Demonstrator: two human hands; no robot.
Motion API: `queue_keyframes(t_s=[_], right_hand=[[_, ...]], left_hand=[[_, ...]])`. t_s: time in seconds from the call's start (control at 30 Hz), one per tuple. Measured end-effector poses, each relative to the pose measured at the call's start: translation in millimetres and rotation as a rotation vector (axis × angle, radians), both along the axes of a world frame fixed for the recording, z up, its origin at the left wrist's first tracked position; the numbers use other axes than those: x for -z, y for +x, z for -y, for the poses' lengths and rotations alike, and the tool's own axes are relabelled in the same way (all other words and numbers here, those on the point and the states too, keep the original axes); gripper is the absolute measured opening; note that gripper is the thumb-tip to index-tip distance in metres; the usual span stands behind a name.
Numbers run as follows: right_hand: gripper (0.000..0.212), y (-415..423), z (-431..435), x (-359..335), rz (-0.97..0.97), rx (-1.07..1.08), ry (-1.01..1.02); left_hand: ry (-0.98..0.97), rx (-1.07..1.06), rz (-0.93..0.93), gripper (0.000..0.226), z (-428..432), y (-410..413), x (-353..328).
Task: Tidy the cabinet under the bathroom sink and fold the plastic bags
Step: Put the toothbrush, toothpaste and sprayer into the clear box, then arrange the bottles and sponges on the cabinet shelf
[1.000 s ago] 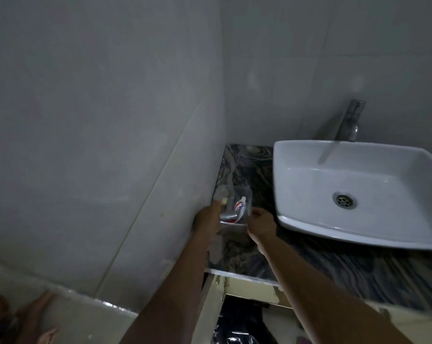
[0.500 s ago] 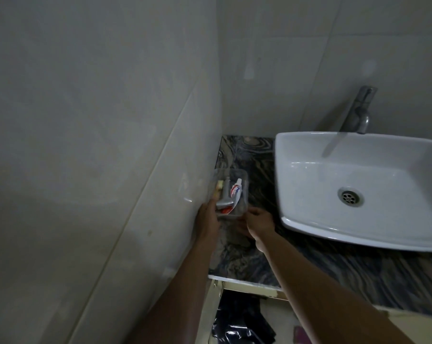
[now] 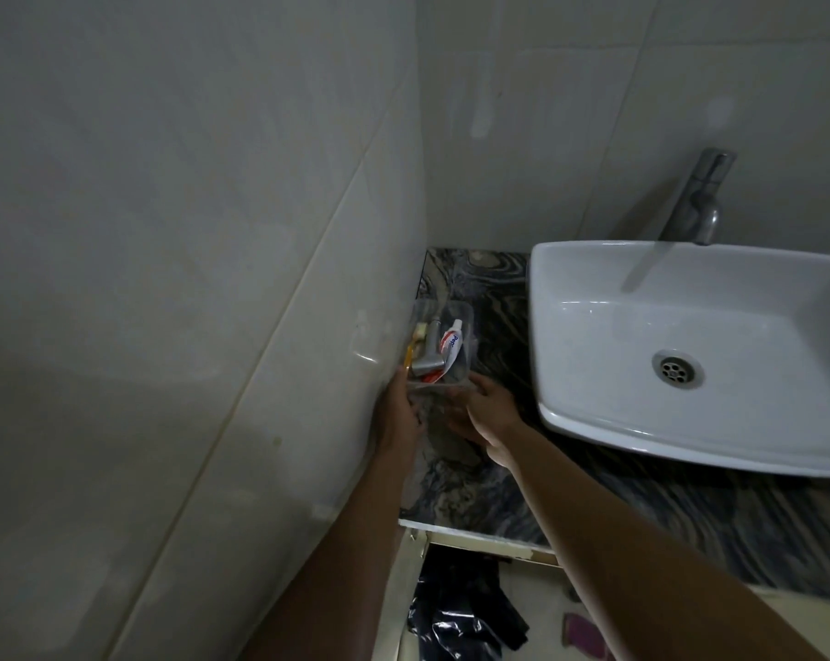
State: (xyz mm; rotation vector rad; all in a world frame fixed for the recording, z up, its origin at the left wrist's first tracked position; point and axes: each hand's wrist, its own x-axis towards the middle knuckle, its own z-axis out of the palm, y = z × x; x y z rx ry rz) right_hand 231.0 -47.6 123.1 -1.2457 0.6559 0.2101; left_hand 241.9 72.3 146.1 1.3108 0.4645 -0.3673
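Observation:
A clear plastic container [image 3: 465, 326] sits on the dark marbled counter [image 3: 479, 298], close to the left wall. It holds a toothpaste tube [image 3: 452, 348], a small metal part [image 3: 427, 355] and a yellow stick. My left hand [image 3: 398, 407] grips its near left corner. The straight fingers of my right hand [image 3: 486, 412] touch its near right edge. Below the counter the cabinet is open, and a crumpled black plastic bag [image 3: 460, 613] shows inside.
A white basin [image 3: 689, 326] with a metal tap [image 3: 699, 198] fills the counter's right side. Tiled walls close in on the left and behind. A pink object [image 3: 584, 634] lies in the cabinet, right of the bag.
The container has moved away from me along the wall, further back on the counter. My right hand has eased from gripping it to touching its near edge.

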Motion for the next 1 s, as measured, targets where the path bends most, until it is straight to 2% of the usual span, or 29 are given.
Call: queue_keyframes(t_s=[0.27, 0.37, 0.4, 0.5, 0.6, 0.67, 0.77, 0.87, 1.0], right_hand=[[0.020, -13.7, 3.0, -3.4, 0.075, -0.129, -0.107], [0.038, -34.4, 12.8, -3.6, 0.114, -0.219, -0.355], [0.043, -43.8, 18.0, -4.6, 0.114, -0.267, -0.439], [0.025, -77.9, 40.9, -12.0, 0.053, -0.405, -0.606], [0.023, -116.1, 72.9, -20.9, 0.032, -0.439, -0.735], [0.025, -146.7, 97.7, -32.9, 0.031, -0.413, -0.780], [0.025, -191.0, 136.1, -52.5, 0.017, -0.362, -0.858], [0.023, -241.8, 177.8, -63.5, 0.001, -0.310, -0.948], [0.023, -325.6, 229.8, -67.4, -0.055, -0.265, -1.052]], left_hand=[[0.133, 0.036, 0.007, 0.031, -9.1, 0.3, 3.6], [0.330, 0.068, 0.008, 0.066, -9.5, -3.8, 11.0], [0.431, 0.083, 0.010, 0.067, -10.3, -7.1, 10.2], [0.690, 0.087, 0.063, 0.046, -5.1, -26.3, -6.1], [0.748, 0.094, 0.028, 0.052, 11.8, -41.1, -15.0], [0.813, 0.237, 0.043, 0.061, 28.0, -55.2, -18.0], [0.932, 0.463, 0.159, 0.044, 60.8, -86.9, -40.9], [0.857, 0.627, 0.259, 0.029, 101.3, -121.5, -42.8], [0.861, 0.803, 0.348, 0.021, 152.3, -153.9, 4.5]])
